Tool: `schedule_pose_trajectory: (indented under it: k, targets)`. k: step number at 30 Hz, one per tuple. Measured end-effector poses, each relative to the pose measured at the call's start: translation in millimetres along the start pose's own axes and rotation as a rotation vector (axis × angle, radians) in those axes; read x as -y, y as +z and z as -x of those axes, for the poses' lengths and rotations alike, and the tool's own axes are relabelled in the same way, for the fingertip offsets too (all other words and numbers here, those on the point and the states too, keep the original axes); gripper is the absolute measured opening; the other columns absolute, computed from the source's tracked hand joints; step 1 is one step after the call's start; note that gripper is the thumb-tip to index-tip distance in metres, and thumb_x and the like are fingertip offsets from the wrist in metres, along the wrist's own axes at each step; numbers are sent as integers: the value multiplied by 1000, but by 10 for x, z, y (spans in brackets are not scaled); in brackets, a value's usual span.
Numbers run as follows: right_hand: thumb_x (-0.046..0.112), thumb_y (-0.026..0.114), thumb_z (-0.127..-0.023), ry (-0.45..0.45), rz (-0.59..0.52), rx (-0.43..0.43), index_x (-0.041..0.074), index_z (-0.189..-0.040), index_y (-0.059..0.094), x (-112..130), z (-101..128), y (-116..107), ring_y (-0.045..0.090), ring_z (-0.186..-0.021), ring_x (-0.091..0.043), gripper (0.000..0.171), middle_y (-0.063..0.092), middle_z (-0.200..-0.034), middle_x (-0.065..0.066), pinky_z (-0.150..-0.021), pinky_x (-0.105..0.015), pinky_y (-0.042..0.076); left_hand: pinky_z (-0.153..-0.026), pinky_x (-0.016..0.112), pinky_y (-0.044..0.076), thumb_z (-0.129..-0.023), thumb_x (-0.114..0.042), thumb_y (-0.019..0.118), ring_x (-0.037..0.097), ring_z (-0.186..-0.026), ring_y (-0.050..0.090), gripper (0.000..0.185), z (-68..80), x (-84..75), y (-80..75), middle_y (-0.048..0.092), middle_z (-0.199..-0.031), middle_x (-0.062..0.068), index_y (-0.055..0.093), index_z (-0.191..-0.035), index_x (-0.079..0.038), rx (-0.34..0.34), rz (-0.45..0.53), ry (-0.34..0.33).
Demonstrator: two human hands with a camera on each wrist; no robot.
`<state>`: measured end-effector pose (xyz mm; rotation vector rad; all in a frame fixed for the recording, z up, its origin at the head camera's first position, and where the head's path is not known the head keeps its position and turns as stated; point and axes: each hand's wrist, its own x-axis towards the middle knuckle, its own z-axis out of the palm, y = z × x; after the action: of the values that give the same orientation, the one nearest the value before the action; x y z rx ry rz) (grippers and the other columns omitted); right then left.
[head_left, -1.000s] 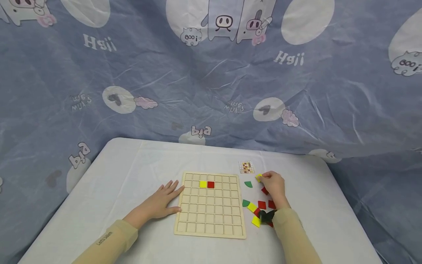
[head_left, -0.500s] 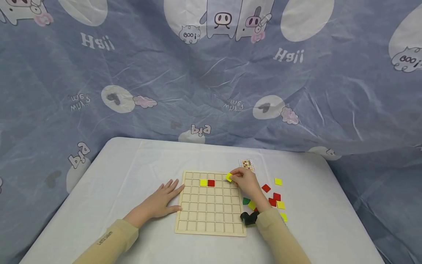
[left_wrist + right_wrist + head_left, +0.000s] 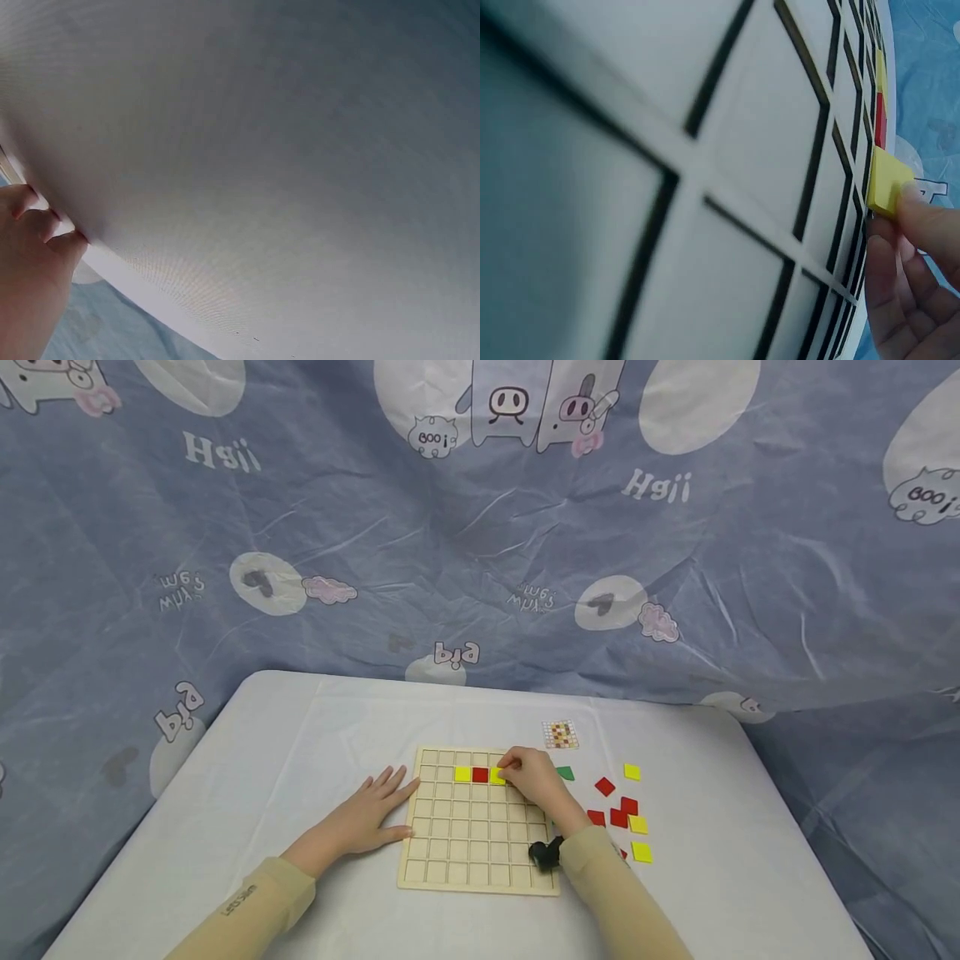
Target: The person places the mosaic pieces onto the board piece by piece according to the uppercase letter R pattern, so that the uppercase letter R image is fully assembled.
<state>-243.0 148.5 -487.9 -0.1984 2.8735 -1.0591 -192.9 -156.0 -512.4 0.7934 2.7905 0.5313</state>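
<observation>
A wooden grid board (image 3: 468, 852) lies flat on the white table (image 3: 300, 752). In its second row sit a yellow tile (image 3: 462, 773) and a red tile (image 3: 480, 774) side by side. My right hand (image 3: 525, 777) pinches another yellow tile (image 3: 497, 776) (image 3: 885, 184) and holds it at the cell just right of the red one. In the right wrist view the tile stands tilted at the cell's edge. My left hand (image 3: 367, 814) lies flat with straight fingers on the table, against the board's left edge. The left wrist view shows its fingers (image 3: 34, 225) on the white surface.
Loose tiles lie right of the board: a green piece (image 3: 565, 772), red tiles (image 3: 618, 814) and yellow tiles (image 3: 639, 837). A small patterned card (image 3: 560, 735) rests behind the board. A blue printed cloth (image 3: 480, 527) hangs behind the table.
My right hand has carried the yellow tile left from the loose pile over the board, down to the cell beside the red tile. The left hand has stayed put.
</observation>
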Motion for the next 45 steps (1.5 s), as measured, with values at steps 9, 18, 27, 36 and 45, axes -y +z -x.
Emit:
schedule_pose_trajectory:
  k: [9, 18, 27, 36, 45]
  targets:
    - [11, 74, -87, 11, 44, -4, 8, -90, 75, 15, -27, 32, 54, -74, -14, 4, 60, -84, -3, -69, -28, 49, -119, 62, 19, -93, -52, 60, 43, -150, 17, 78, -18, 31, 19, 22, -162, 21, 32, -155, -15, 0, -1, 11]
    - [12, 74, -88, 1, 29, -29, 9, -93, 75, -1, 10, 7, 57, -77, -15, 6, 62, -87, -4, -72, -31, 51, -119, 62, 19, -93, -52, 61, 44, -150, 17, 78, 0, 15, 18, 22, -162, 21, 32, -155, -15, 1, 0, 2]
    - [13, 70, -91, 111, -70, -126, 6, -104, 74, -272, 56, -363, 64, -89, -24, 16, 69, -101, -11, -71, -32, 56, -120, 61, 18, -93, -54, 60, 41, -151, 16, 79, -16, 21, 34, 21, -163, 18, 30, -156, -18, 12, -3, -13]
    - [12, 74, -87, 251, 14, -125, 0, -106, 71, -617, 88, -505, 63, -88, -25, 22, 70, -100, -15, -80, -39, 54, -120, 61, 18, -93, -53, 60, 42, -151, 16, 79, 3, 17, 20, 21, -163, 19, 30, -156, -16, 16, -9, -17]
    - [12, 76, -86, 261, 43, -98, -2, -108, 69, -662, 95, -515, 63, -92, -28, 27, 67, -104, -18, -84, -43, 54, -119, 62, 18, -93, -53, 60, 43, -150, 16, 79, -3, -7, 1, 22, -162, 20, 31, -156, -16, 9, 2, -13]
